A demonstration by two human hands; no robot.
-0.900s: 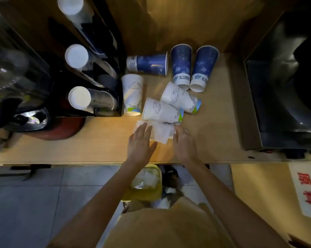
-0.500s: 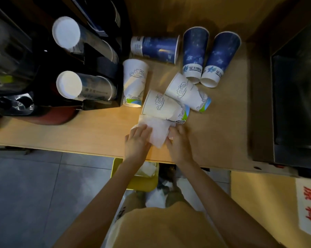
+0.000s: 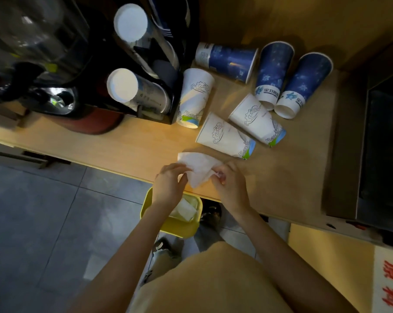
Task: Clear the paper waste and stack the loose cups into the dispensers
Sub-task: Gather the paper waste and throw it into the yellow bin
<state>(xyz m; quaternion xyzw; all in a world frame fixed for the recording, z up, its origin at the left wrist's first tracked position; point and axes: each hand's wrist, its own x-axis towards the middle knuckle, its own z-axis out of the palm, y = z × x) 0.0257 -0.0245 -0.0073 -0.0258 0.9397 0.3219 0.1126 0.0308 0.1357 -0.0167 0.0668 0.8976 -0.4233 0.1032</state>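
Note:
A white paper napkin (image 3: 200, 168) lies at the front edge of the wooden counter (image 3: 123, 150). My left hand (image 3: 168, 186) pinches its left side and my right hand (image 3: 230, 188) grips its right side. Three white printed cups (image 3: 225, 136) (image 3: 256, 120) (image 3: 194, 98) lie on their sides just behind the napkin. Behind them lie three blue cups (image 3: 227, 61) (image 3: 272, 73) (image 3: 304, 84). The black cup dispenser (image 3: 150, 64) at the left holds cup stacks with white bases (image 3: 122, 85) (image 3: 130, 22) facing me.
A yellow waste bin (image 3: 168, 222) with white paper in it stands on the floor under the counter edge, below my left hand. A dark appliance (image 3: 380, 143) fills the counter's right end. A dark machine with a red base (image 3: 44, 86) sits left of the dispenser.
Both hands went from flat over the napkin to closing on it and gathering it toward the counter's front edge. The camera has moved closer and tilted.

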